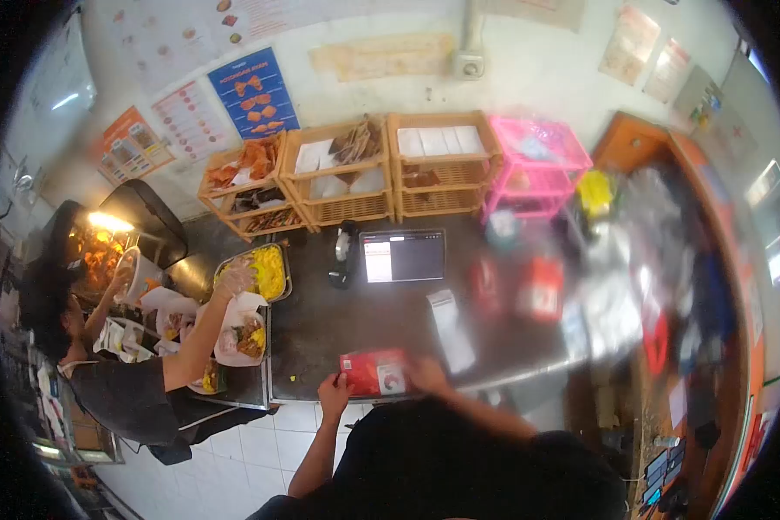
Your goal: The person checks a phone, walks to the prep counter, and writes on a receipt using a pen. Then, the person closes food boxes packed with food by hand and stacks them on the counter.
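Over the front edge of the dark counter, a red packet (374, 373) with a round white picture lies between my hands. My left hand (334, 387) is closed on the packet's left edge. At its right end my right hand (427, 376) touches or overlaps the packet; its fingers are smeared by motion. A long white paper slip (451, 330) lies right of the packet. Farther back on the counter are a lit tablet (402, 256) and a black device (343, 254). Two more red packets, one at the right (541, 290), look blurred.
At the left, a co-worker (121, 390) reaches a gloved hand into a tray of yellow food (270, 272). Wooden racks (347, 186) and a pink rack (537, 165) stand along the wall. Plastic bags (615, 286) crowd the right side.
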Tool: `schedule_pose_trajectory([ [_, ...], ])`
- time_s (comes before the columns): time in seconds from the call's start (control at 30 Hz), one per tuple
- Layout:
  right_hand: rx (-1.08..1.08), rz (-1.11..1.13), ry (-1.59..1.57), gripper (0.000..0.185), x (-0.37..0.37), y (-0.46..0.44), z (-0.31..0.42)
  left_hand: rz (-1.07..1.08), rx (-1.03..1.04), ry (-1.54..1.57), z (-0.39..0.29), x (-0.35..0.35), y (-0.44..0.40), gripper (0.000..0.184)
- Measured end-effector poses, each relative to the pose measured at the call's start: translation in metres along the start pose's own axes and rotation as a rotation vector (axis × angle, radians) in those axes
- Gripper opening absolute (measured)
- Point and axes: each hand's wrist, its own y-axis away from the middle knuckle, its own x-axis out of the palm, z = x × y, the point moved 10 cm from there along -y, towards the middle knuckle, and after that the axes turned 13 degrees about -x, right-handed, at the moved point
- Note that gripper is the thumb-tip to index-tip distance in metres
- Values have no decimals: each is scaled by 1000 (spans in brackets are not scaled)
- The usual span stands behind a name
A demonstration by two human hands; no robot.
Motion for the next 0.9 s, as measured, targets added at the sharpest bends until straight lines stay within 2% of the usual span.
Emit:
schedule_pose_trajectory([
  [0.03, 3, -9, 6, 31, 7, -4, -11, -40, -12, -359, -12, 1, 6, 31],
  [0.1, -142, -48, 81, 37, 15, -23, -21, -66, -47, -361, -10, 2, -4, 33],
  [0.17, -99, -4, -8, 36, 7, -32, -17, -67, -83, -376, 9, -2, -15, 36],
  [0.23, -185, 149, 182, 34, 33, -52, -27, -11, -4, -495, 17, 0, -35, 32],
  [0.27, -211, 129, 298, 20, 13, -44, 7, 54, 19, -522, 3, 7, -35, 34],
  [0.3, -25, 116, 316, 34, -6, -33, 29, 134, 58, -566, -14, 12, -33, 37],
  [0.33, -228, 64, 328, 51, 29, -51, 14, 56, 421, -671, -18, 18, -36, 44],
  [0.37, -517, 235, 404, 65, 32, -35, 65, -26, 794, -724, -25, 28, -33, 54],
  [0.43, -460, 405, 531, 84, 38, -11, 85, 479, 465, -441, -88, 49, 9, 79],
  [0.47, -425, 371, 524, 84, 63, -19, 57, 517, 493, -454, -86, 66, 17, 79],
  [0.53, -603, 74, 672, 103, 108, -42, 31, 311, 734, -906, -72, 71, 26, 103],
  [0.57, -609, 62, 675, 103, 93, -40, 41, 302, 745, -908, -67, 76, 19, 103],
  [0.63, -557, 220, 626, 100, 70, -16, 65, 287, 745, -1068, -42, 85, 5, 125],
  [0.73, -497, 323, 486, 93, 56, -12, 73, 220, 746, -1060, -72, 78, 26, 124],
  [0.77, -459, 282, 478, 93, 62, -20, 58, 195, 759, -1057, -85, 80, 31, 124],
  [0.83, -579, 150, 541, 92, 95, -40, 39, 212, 837, -1062, -86, 83, 39, 122],
  [0.9, -570, 159, 544, 92, 74, -25, 56, 190, 878, -1066, -96, 76, 46, 121],
])
